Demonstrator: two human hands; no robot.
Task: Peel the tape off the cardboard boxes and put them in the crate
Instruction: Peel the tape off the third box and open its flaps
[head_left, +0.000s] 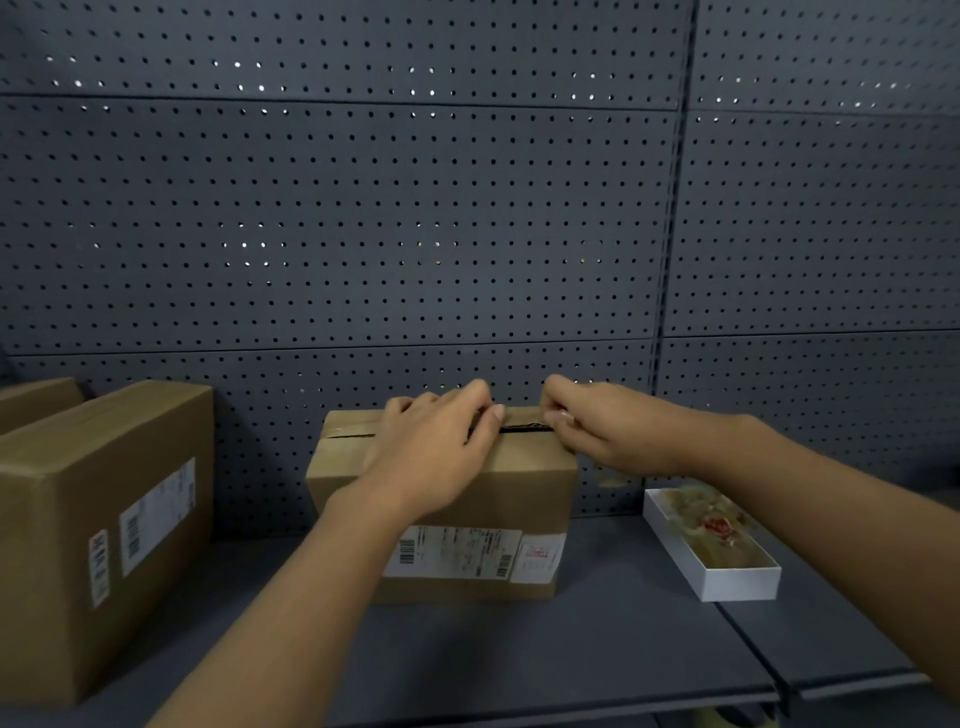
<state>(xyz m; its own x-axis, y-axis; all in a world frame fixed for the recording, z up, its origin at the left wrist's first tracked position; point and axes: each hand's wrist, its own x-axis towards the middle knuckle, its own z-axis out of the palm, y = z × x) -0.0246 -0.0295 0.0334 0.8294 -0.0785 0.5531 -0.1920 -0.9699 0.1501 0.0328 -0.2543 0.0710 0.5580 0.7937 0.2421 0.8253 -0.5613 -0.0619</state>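
A small cardboard box (524, 483) with white shipping labels on its front stands on the dark shelf, centre. Clear tape (345, 430) still shows on its top at the left; the top seam is open as a dark slit near the middle. My left hand (431, 452) lies flat on the box top, fingers straight, pressing it. My right hand (602, 431) is at the top right edge with fingers curled, pinching the tape end there. No crate is in view.
A larger labelled cardboard box (98, 519) stands at the left, with another box edge (36, 400) behind it. A shallow white tray (727, 577) holding crumpled tape sits at the right. A dark pegboard wall (467, 208) closes the back. The shelf's front edge (571, 706) runs below.
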